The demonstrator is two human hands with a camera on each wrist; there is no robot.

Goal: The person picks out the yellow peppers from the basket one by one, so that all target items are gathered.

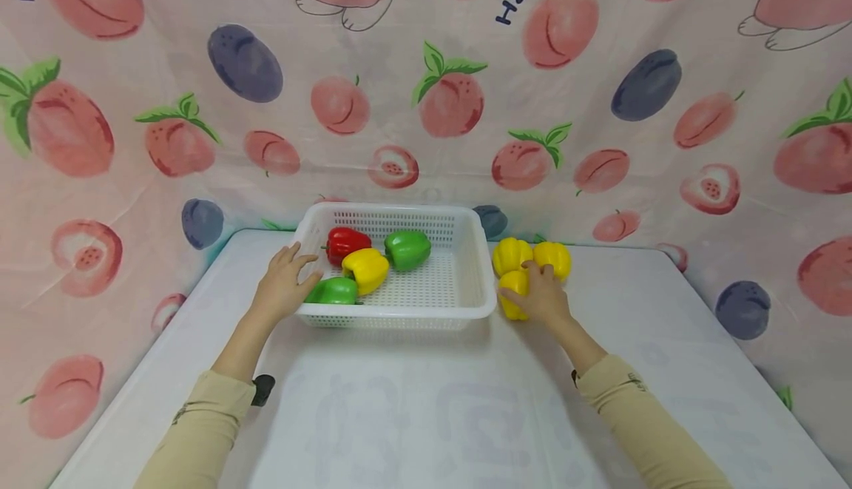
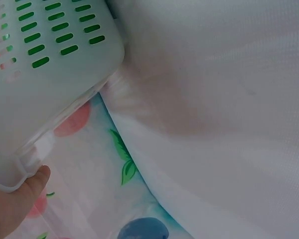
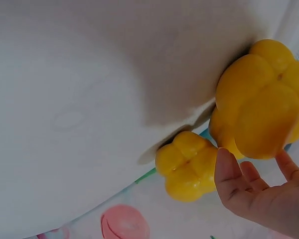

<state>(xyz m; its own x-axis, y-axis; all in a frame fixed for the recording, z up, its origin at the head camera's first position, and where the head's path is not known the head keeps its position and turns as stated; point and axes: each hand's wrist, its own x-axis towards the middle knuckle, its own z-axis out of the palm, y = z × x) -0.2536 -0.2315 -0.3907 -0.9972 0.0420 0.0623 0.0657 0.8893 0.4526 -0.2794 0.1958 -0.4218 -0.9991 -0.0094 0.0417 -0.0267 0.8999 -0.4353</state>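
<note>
A white plastic basket (image 1: 475, 311) holds a red bell pepper (image 1: 348, 245), a yellow bell pepper (image 1: 367, 271) and two green bell peppers (image 1: 407, 250). My left hand (image 1: 282, 282) rests at the basket's left rim, its fingers spread; part of its thumb shows by the rim in the left wrist view. To the right of the basket, my right hand (image 1: 546, 295) holds the nearest yellow bell pepper (image 3: 261, 102) with thumb and fingertips. Two more yellow bell peppers (image 1: 552, 258) lie just behind it. The far fingers are partly hidden.
Everything stands on a table with a white cover (image 1: 413, 400). A fruit-printed cloth (image 1: 399, 52) hangs behind the table and along its sides. The yellow peppers sit close to the table's back edge.
</note>
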